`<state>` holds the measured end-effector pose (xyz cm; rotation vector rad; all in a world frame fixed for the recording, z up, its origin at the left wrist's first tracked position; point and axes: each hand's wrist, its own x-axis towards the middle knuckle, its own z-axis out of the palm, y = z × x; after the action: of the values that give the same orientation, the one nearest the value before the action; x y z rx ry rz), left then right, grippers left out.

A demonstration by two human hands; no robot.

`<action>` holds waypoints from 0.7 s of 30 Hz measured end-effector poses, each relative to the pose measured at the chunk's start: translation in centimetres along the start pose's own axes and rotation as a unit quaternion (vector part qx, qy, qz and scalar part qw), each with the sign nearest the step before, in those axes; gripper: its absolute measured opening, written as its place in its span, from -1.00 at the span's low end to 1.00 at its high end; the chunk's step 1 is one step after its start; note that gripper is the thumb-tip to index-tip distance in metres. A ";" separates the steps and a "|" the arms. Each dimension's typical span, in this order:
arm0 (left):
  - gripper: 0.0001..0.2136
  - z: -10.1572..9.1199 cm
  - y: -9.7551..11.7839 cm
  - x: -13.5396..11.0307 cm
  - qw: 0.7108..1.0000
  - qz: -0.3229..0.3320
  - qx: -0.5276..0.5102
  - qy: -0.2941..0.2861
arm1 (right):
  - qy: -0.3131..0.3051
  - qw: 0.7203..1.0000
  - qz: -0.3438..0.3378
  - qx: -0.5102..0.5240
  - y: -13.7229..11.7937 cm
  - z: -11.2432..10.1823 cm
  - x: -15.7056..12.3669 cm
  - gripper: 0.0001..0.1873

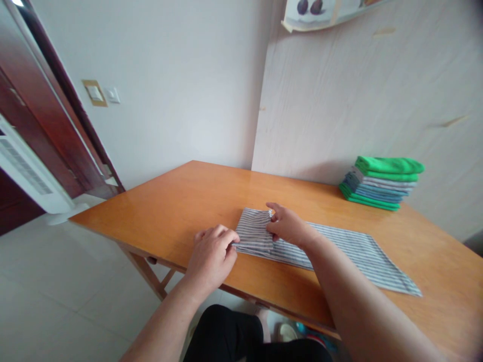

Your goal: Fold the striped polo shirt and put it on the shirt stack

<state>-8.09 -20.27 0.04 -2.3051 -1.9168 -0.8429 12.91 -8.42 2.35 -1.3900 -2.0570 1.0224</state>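
A grey-and-white striped cloth [358, 251] lies lengthwise on the wooden table, its left end folded over into a small layered flap. At the lower left corner of that fold is my left hand [213, 254], fingers curled, with the index fingertip and thumb closed about the cloth's edge. My right hand [289, 225] reaches across the cloth to the flap's right edge. Its index finger points toward the far corner while the thumb and other fingers close on the edge; the fingertips are partly hidden. The right forearm covers part of the cloth's middle.
On the right rear of the table [169, 201], against the wall panel, stands a stack of folded green, blue and grey cloths [383, 183]. The table's front edge runs just above my legs [226, 334]. A white appliance [30, 166] stands on the floor at left.
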 end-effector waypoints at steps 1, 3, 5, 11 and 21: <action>-0.79 0.0 0.0 0.0 1.000 0.003 0.000 0.001 | -0.004 1.000 0.000 -0.009 0.0 0.0 0.0 -0.11; -0.79 0.0 0.0 0.0 1.000 0.006 0.002 0.003 | -0.012 0.999 0.002 -0.037 0.0 -0.3 0.0 -0.14; -0.81 0.0 0.0 0.0 1.000 0.005 0.004 0.007 | 0.013 0.996 -0.002 -0.083 0.0 -0.7 0.2 -0.23; -0.86 -0.1 0.2 -0.2 1.000 0.011 -0.002 0.004 | 0.146 0.965 -0.083 -0.202 0.3 -1.5 0.7 -0.60; -0.89 -0.4 0.3 0.0 1.000 0.013 -0.014 0.013 | -0.089 0.947 -0.080 -0.299 0.8 -0.6 0.1 -0.14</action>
<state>-8.00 -20.48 0.43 -2.3178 -1.8727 -0.8983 13.72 -7.96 2.11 -1.3980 -2.7121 0.4792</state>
